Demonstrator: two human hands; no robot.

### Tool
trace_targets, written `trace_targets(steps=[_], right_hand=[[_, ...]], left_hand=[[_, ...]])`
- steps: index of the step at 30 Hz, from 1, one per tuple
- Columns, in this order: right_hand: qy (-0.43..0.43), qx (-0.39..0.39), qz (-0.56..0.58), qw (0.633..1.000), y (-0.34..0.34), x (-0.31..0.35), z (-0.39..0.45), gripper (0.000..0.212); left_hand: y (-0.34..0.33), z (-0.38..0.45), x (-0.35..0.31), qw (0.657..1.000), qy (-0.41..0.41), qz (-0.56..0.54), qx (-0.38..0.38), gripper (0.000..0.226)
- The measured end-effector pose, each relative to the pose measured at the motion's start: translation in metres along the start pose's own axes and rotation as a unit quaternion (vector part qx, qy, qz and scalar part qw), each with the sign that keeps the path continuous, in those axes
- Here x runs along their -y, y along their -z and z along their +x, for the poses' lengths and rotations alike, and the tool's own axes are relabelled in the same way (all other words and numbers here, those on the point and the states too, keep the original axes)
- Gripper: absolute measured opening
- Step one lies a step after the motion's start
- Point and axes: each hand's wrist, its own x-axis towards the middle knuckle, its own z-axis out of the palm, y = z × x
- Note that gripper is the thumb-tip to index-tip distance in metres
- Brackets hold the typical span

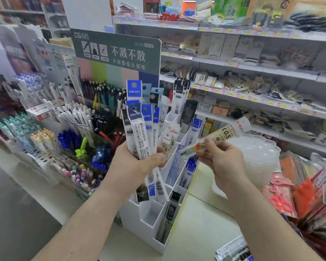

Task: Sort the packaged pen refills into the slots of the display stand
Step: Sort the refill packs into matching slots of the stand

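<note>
My left hand grips a fanned bundle of packaged pen refills, mostly white sleeves with blue tops, held upright above the display stand. My right hand pinches a single clear refill pack marked 0.5, tilted up to the right over the stand's right side. The white stepped display stand sits on the counter below both hands. Several of its slots hold refill packs; the front left slots look empty.
A pen display rack with a grey sign fills the left. Store shelves with socks and small goods run along the back right. A stack of clear plastic trays and packaged scissors lie at the right.
</note>
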Motion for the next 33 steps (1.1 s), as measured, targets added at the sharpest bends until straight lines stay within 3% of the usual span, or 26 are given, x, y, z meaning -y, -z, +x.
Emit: trace_targets(steps=[11,17,21,24,27,31,33], right_hand=[[0.092,0.046,-0.281,0.954,-0.041,-0.048,0.028,0.021],[0.126,0.080,-0.503,0.851,-0.051,-0.063,0.038,0.014],[0.096,0.101,-0.542,0.829,-0.054,-0.068,0.041,0.017],[0.087,0.113,-0.534,0.833,-0.054,-0.068,0.043,0.014],[0.084,0.121,-0.505,0.850,-0.047,-0.057,0.039,0.005],[0.102,0.046,-0.299,0.948,-0.030,-0.030,0.016,0.011],[0.097,0.063,-0.183,0.976,-0.022,-0.016,-0.004,0.023]], left_hand=[[0.007,-0.006,-0.007,0.999,0.004,-0.031,-0.016,0.018],[0.006,-0.010,-0.007,0.999,0.001,-0.037,-0.005,0.018],[0.006,-0.009,-0.004,0.999,0.004,-0.041,0.000,0.020],[0.004,-0.008,-0.001,0.999,0.009,-0.036,0.007,0.027],[0.000,-0.008,0.000,0.999,0.016,-0.031,0.029,0.021],[-0.005,-0.007,0.006,0.997,0.039,-0.040,0.057,0.019],[-0.009,-0.008,0.009,0.995,0.060,-0.051,0.066,0.022]])
